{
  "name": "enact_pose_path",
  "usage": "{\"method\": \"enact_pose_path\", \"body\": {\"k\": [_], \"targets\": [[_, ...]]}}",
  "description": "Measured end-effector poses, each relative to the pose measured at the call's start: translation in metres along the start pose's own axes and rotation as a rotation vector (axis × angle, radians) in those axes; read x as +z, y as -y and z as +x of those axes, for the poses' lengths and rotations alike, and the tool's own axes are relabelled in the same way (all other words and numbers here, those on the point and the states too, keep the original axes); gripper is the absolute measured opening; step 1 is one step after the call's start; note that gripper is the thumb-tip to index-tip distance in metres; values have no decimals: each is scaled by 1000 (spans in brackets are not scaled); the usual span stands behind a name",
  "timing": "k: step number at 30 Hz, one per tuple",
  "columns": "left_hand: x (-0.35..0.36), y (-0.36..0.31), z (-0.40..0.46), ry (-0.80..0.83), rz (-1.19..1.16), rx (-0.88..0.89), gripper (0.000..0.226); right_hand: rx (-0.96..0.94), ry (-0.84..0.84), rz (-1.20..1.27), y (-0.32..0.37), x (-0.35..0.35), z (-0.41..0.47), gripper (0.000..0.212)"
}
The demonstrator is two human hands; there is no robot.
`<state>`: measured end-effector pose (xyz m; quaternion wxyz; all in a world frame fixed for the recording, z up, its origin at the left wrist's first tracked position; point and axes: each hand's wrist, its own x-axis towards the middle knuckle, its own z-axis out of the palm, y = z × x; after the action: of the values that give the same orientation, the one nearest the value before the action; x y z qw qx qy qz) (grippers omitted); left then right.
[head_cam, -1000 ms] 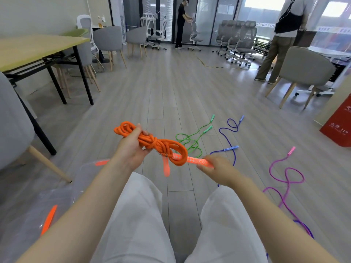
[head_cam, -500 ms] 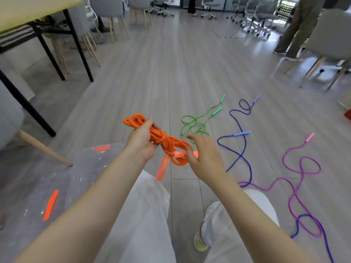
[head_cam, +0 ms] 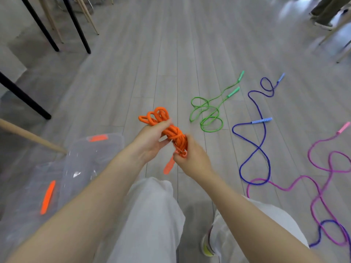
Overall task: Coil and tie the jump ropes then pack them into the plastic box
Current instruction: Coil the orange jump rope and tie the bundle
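Though unlabelled, orange rope bundled

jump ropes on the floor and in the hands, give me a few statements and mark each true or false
1. Both hands hold the orange rope. True: the left hand grips the coil and the right hand pinches its lower end.
2. The green rope is already coiled and tied. False: it lies loose on the floor.
3. The plastic box sits on the person's left. True.
4. The blue rope is inside the box. False: it sprawls on the floor to the right.
5. The pink rope crosses the blue one. True.
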<state>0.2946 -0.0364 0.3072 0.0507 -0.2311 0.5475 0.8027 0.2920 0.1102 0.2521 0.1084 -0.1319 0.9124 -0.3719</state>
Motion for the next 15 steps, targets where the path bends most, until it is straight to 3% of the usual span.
{"method": "enact_pose_path", "body": {"k": [1, 5, 9, 11, 14, 15], "targets": [[-9, 5, 11, 57, 69, -12, 6, 42, 27, 85, -6, 5, 10, 39], [-46, 42, 57, 146, 451, -100, 73, 184, 47, 451, -27, 27, 51, 35], [-74, 84, 95, 261, 617, -219, 88, 359, 135, 778, -45, 48, 93, 28], [-81, 100, 111, 302, 665, -240, 81, 409, 153, 813, -58, 59, 109, 32], [-82, 122, 134, 403, 787, -248, 32, 493, 183, 837, -77, 81, 127, 38], [-83, 130, 142, 427, 792, -254, 25, 518, 186, 850, -83, 89, 133, 41]]}}
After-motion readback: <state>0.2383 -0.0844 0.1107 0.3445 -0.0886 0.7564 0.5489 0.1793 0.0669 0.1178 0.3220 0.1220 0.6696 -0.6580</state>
